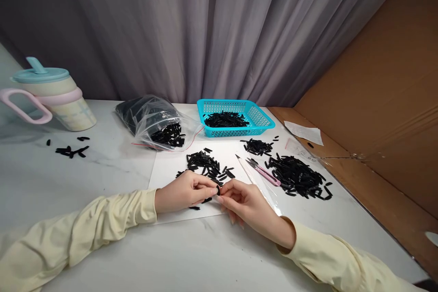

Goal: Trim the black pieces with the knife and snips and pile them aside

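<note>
Between the fingertips of both hands is a small black oblong piece point(218, 190), mostly covered by the fingers. My left hand point(186, 191) pinches it from the left, thumb against forefinger. From the other side my right hand point(241, 200) grips it with thumb and forefinger, the other fingers curled below. Under and behind the hands, a loose pile of similar black pieces point(204, 164) lies on a white sheet point(167, 178). Right of the pile are pink-handled thread snips point(263, 172) and a pointed white tool point(247, 167), partly over a clear plastic strip.
A turquoise basket point(236, 132) and an open zip bag point(147, 123) hold more black pieces. Further heaps point(297, 175) lie at right, a few strays point(71, 151) at left. A lidded cup point(65, 100) stands far left. Cardboard point(376, 77) rises along the right edge.
</note>
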`<state>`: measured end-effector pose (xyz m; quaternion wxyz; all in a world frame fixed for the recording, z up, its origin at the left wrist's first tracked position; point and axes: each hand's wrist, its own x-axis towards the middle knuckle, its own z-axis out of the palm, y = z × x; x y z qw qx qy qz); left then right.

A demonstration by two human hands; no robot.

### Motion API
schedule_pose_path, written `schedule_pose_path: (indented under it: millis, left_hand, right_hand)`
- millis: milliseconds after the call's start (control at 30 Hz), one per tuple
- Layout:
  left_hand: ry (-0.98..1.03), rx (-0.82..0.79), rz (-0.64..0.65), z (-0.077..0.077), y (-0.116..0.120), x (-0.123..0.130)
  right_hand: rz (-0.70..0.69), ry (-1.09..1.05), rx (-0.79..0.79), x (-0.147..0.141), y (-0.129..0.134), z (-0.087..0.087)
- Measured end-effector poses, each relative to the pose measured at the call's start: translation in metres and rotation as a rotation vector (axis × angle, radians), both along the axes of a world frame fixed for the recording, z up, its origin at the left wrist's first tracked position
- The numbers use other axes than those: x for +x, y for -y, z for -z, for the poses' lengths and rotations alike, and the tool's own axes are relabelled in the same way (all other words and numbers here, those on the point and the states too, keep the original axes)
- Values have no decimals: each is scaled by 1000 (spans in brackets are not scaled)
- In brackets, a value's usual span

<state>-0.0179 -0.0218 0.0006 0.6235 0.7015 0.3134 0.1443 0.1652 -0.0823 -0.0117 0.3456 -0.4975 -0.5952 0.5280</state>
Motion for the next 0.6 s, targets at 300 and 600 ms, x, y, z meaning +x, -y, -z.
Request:
schedule_pose_path:
  millis: [300,600]
  left_hand:
    - [-28,5,8,0,0,1]
    - [-47,8,13,-1,-2,1]
  right_hand:
    - [-4,154,233,0,3,2]
    - [-40,276,431,2,4,5]
